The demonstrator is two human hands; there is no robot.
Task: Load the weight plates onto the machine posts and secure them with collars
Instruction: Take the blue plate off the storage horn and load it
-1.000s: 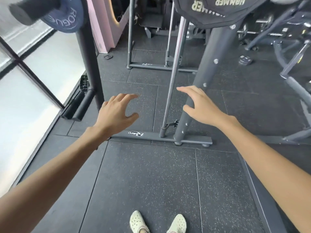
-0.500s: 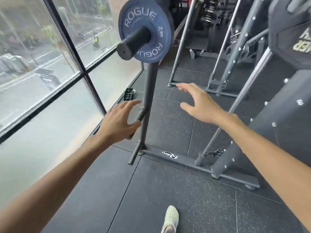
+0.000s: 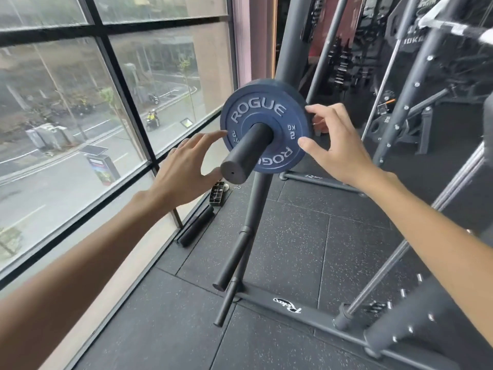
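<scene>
A blue ROGUE 2 kg weight plate (image 3: 266,110) sits on a thick black horizontal post (image 3: 248,153) of a storage stand, the post's end pointing toward me. My right hand (image 3: 336,145) grips the plate's right rim, fingers curled over the edge and thumb on the front face. My left hand (image 3: 184,166) reaches in from the left with straight fingers, its fingertips touching the plate's left edge and its thumb near the post's end. No collar is visible.
Two bare posts (image 3: 232,260) stick out lower on the stand above its base bar (image 3: 288,307). A large window (image 3: 80,102) runs along the left. A small black box (image 3: 217,193) lies by the window. Machine uprights (image 3: 408,102) and a chrome rod stand to the right.
The view has lifted from the floor to the plate. Both hands have risen and closed in on the blue plate; the right now grips its rim and the left touches its edge.
</scene>
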